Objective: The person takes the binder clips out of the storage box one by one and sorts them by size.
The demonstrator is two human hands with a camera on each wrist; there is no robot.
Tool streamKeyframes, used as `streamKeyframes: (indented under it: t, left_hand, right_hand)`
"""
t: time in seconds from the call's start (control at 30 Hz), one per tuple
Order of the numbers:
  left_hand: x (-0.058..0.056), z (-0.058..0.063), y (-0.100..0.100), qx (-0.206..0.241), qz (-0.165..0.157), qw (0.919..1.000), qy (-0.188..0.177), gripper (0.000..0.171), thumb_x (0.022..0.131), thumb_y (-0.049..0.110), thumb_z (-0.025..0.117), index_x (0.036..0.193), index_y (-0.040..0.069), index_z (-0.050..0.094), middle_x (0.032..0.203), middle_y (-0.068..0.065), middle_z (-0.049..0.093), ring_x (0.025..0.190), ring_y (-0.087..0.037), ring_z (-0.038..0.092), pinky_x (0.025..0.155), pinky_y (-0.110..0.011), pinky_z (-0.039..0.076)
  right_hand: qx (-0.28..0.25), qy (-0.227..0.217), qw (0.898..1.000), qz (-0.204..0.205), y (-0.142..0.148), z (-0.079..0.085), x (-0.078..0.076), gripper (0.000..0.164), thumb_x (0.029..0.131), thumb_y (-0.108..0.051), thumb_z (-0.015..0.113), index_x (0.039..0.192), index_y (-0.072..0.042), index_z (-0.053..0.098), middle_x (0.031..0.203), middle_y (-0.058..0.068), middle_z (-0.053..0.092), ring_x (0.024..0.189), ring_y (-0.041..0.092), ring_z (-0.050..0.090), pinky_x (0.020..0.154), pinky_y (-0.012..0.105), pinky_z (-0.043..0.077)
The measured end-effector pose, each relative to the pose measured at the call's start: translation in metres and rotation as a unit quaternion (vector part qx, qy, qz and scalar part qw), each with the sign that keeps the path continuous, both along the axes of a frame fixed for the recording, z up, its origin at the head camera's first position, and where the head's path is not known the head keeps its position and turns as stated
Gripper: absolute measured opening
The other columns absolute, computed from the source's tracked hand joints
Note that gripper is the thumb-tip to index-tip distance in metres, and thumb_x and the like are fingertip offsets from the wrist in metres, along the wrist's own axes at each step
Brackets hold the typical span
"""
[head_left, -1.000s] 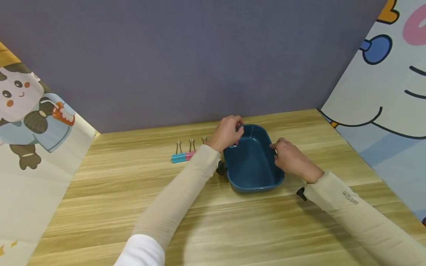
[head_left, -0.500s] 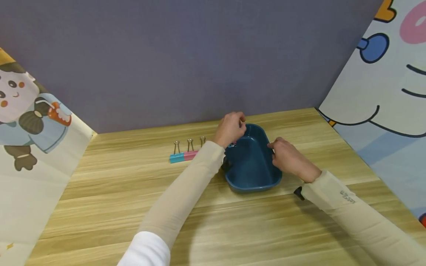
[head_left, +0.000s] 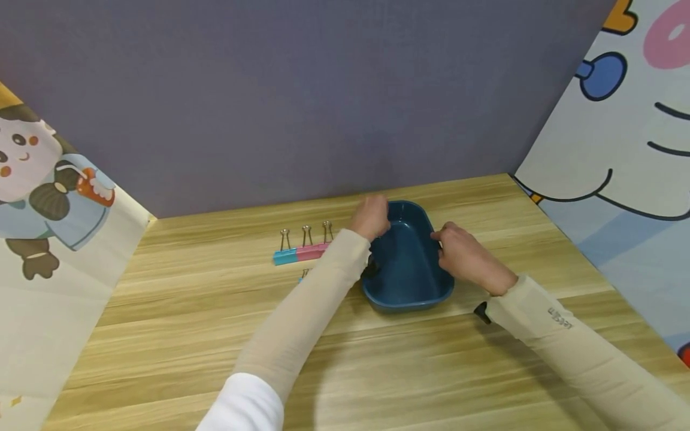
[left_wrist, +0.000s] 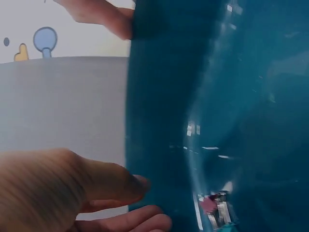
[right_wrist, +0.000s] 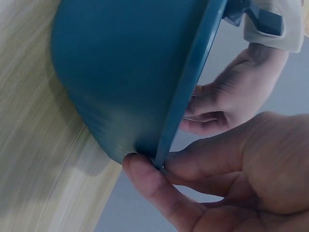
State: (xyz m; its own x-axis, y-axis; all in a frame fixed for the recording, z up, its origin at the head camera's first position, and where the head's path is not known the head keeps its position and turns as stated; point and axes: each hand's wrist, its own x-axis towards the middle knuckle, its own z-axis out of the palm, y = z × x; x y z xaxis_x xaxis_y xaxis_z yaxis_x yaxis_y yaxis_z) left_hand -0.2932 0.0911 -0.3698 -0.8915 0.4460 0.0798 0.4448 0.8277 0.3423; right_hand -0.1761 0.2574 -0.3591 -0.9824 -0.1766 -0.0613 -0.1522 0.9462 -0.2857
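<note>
A dark blue plastic bin stands on the wooden table, wider than it is deep in height, with rounded corners. My right hand pinches its right rim between thumb and fingers, as the right wrist view shows close up. Over the bin's far left part is my left hand, its thumb and fingers loosely bent and apart, holding nothing visible. Small pink and teal binder clips lie inside the bin, just beyond the left fingertips in the left wrist view; the left hand hides them in the head view.
Left of the bin, larger pink and blue binder clips stand in a row, handles up. A smaller clip shows partly behind the left sleeve. A grey panel rises behind the table, with cartoon-printed panels on both sides.
My left hand has come down from above the bin's far left rim, moving slightly nearer. The small clip beside the left sleeve has come into sight. My right hand keeps its pinch on the rim.
</note>
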Motion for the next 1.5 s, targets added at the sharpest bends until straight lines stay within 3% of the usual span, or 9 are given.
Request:
streamKeyframes:
  t: [0.1, 0.2, 0.43, 0.93, 1.2, 1.5]
  left_hand:
    - [-0.001, -0.005, 0.000, -0.026, 0.011, 0.9994, -0.020, 0.004, 0.082, 0.009, 0.068, 0.080, 0.008, 0.064, 0.083, -0.004, 0.061, 0.072, -0.018, 0.055, 0.061, -0.030, 0.048]
    - [-0.002, -0.010, 0.001, -0.052, 0.024, 0.9972, -0.048, 0.009, 0.086, 0.011, 0.065, 0.094, 0.008, 0.067, 0.090, -0.005, 0.062, 0.072, -0.018, 0.055, 0.059, -0.030, 0.047]
    - [-0.001, -0.017, 0.004, -0.081, -0.007, 0.9935, -0.080, 0.026, 0.094, 0.011, 0.054, 0.118, 0.005, 0.061, 0.103, -0.012, 0.062, 0.068, -0.019, 0.056, 0.053, -0.028, 0.043]
    - [0.000, -0.020, 0.004, -0.067, -0.015, 0.9957, -0.062, 0.021, 0.095, 0.009, 0.052, 0.112, 0.006, 0.063, 0.101, -0.012, 0.064, 0.071, -0.020, 0.058, 0.056, -0.029, 0.045]
    - [-0.008, -0.024, 0.005, -0.039, -0.055, 0.9959, -0.061, 0.011, 0.092, 0.006, 0.055, 0.088, 0.010, 0.064, 0.081, -0.005, 0.059, 0.067, -0.017, 0.054, 0.058, -0.028, 0.044]
    - [-0.009, -0.012, 0.000, 0.031, -0.069, 0.9956, -0.055, 0.007, 0.090, 0.012, 0.062, 0.095, 0.009, 0.065, 0.092, -0.002, 0.060, 0.076, -0.016, 0.055, 0.066, -0.026, 0.046]
  right_hand:
    - [0.003, -0.002, 1.000, 0.000, -0.001, 0.001, -0.001, 0.040, 0.085, 0.006, 0.054, 0.123, 0.017, 0.052, 0.113, 0.031, 0.049, 0.101, 0.041, 0.053, 0.085, 0.048, 0.046]
    - [0.003, -0.003, 1.000, 0.001, -0.002, 0.001, -0.001, 0.039, 0.085, 0.006, 0.054, 0.123, 0.017, 0.052, 0.112, 0.031, 0.049, 0.101, 0.041, 0.053, 0.084, 0.047, 0.046]
    - [-0.004, -0.005, 1.000, 0.001, -0.001, 0.001, 0.000, 0.040, 0.084, 0.007, 0.054, 0.123, 0.017, 0.052, 0.111, 0.030, 0.050, 0.099, 0.041, 0.054, 0.083, 0.047, 0.046]
    - [0.005, 0.014, 1.000, 0.006, -0.001, 0.000, 0.001, 0.039, 0.083, 0.007, 0.055, 0.121, 0.017, 0.053, 0.109, 0.029, 0.051, 0.100, 0.041, 0.054, 0.087, 0.048, 0.045]
    - [0.001, 0.001, 1.000, 0.000, -0.001, 0.000, 0.000, 0.040, 0.084, 0.006, 0.054, 0.122, 0.017, 0.052, 0.111, 0.029, 0.050, 0.101, 0.040, 0.054, 0.087, 0.048, 0.045]
    - [-0.001, -0.004, 1.000, -0.003, -0.001, 0.000, -0.001, 0.040, 0.085, 0.006, 0.054, 0.123, 0.017, 0.051, 0.111, 0.029, 0.050, 0.101, 0.040, 0.053, 0.087, 0.048, 0.045]
